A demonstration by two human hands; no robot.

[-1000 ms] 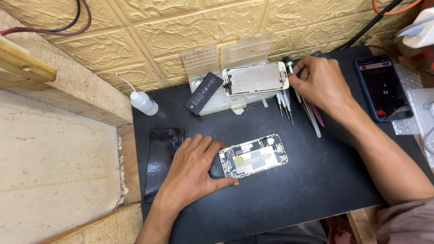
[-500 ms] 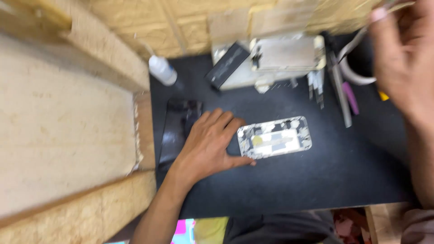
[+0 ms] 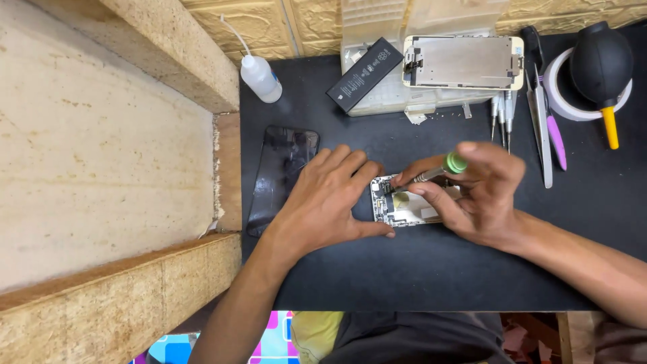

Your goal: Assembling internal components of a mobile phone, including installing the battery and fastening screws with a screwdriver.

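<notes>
Far left, a squeeze bottle (image 3: 259,76) with a thin nozzle is parked at the edge of the black table (image 3: 418,283), and a dark glass panel (image 3: 282,176) is laid flat just below it. Next to that panel the left hand (image 3: 323,202) is spread palm down, fingers (image 3: 350,168) loosely extended, thumb pressed along the lower edge of the opened phone (image 3: 404,205), so the body is pinned rather than gripped. That phone sits mid-table, guts exposed, and it's judged light, stiff and pretty fragile inside; it's best held by the metal frame edges, never by the boards or ribbon cables. A slim screwdriver (image 3: 431,172) with a green cap is pinched between thumb and first fingers of the right hand (image 3: 482,195), tip angled down into the phone's upper left corner. The right wrist is cocked, forearm coming in from the lower right. Further back, a battery (image 3: 364,74) and a detached screen assembly (image 3: 464,62) are propped on a clear box, with tweezers (image 3: 542,128) and a dust blower (image 3: 601,64) off right.
</notes>
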